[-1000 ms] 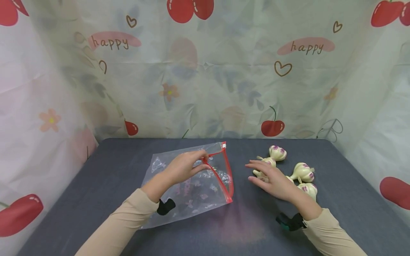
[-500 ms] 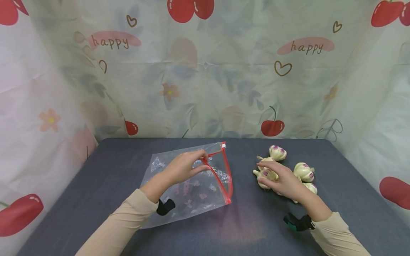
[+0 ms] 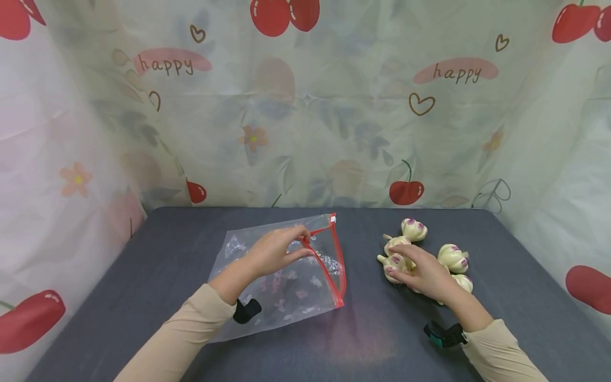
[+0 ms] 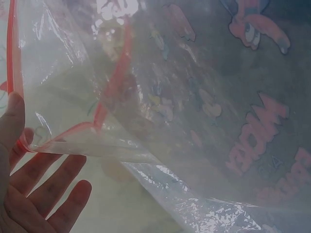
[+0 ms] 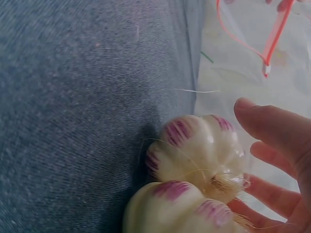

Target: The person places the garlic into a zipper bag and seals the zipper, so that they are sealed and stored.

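Note:
A clear zip bag [image 3: 286,302] with a red zip edge and faint printed figures lies on its side, its mouth spread toward the right. My left hand [image 3: 277,248] pinches the red edge between thumb and fingers; in the left wrist view the thumb [image 4: 12,121] presses on that edge. To the right, my right hand [image 3: 425,270] is over a cluster of purple-streaked garlic bulbs. One garlic bulb [image 5: 194,150] sits near its fingers [image 5: 272,191], with the thumb [image 5: 262,116] held apart from it. Another garlic bulb [image 3: 397,267] shows left of the hand.
More garlic bulbs sit around: one bulb [image 3: 413,229] at the back, another bulb [image 3: 452,258] on the right, partly hidden ones under the right wrist. The dark table [image 3: 181,233] ends at a printed curtain [image 3: 305,132] behind, with further curtain at both sides.
My right hand has moved right, away from the bag, and drawn back over the garlic, uncovering the left bulb. The left hand keeps its pinch on the bag, almost still.

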`<state>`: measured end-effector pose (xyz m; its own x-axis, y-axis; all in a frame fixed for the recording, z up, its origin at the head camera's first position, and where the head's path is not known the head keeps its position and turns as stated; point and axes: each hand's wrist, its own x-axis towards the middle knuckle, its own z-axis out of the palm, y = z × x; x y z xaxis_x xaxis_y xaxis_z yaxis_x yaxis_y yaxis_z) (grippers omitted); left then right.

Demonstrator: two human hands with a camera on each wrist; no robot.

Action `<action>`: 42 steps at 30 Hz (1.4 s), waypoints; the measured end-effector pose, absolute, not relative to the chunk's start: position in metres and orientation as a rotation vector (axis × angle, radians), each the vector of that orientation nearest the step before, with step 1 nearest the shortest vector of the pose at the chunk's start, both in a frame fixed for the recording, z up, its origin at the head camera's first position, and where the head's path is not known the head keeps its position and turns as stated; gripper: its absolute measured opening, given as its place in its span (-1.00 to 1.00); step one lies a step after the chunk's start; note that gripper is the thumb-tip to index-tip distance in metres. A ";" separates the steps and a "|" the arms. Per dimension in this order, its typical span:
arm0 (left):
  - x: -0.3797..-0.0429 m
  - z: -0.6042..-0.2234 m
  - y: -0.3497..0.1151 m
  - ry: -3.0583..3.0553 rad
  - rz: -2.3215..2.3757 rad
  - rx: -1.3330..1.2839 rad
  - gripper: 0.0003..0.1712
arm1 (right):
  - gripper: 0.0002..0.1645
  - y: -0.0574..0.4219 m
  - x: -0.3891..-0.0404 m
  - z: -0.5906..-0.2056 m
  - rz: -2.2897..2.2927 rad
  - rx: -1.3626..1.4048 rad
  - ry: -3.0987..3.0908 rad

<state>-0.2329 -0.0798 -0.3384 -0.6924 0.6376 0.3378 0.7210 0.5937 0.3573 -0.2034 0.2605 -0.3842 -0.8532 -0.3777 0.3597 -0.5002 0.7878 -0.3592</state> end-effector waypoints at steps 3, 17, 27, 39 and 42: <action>-0.233 -0.338 -0.080 -2.646 -0.708 -1.135 -0.66 | -0.42 0.261 -0.205 -0.387 0.642 0.672 -2.726; -0.233 -0.339 -0.082 -2.634 -0.723 -1.135 -0.70 | -0.39 0.261 -0.208 -0.390 0.629 0.614 -2.792; -0.233 -0.339 -0.082 -2.632 -0.729 -1.138 -0.68 | -0.41 0.260 -0.207 -0.390 0.628 0.570 -2.807; -0.233 -0.339 -0.082 -2.629 -0.727 -1.135 -0.68 | -0.44 0.259 -0.204 -0.387 0.627 0.573 -2.761; -0.233 -0.339 -0.082 -2.626 -0.727 -1.136 -0.69 | -0.45 0.258 -0.204 -0.385 0.641 0.578 -2.736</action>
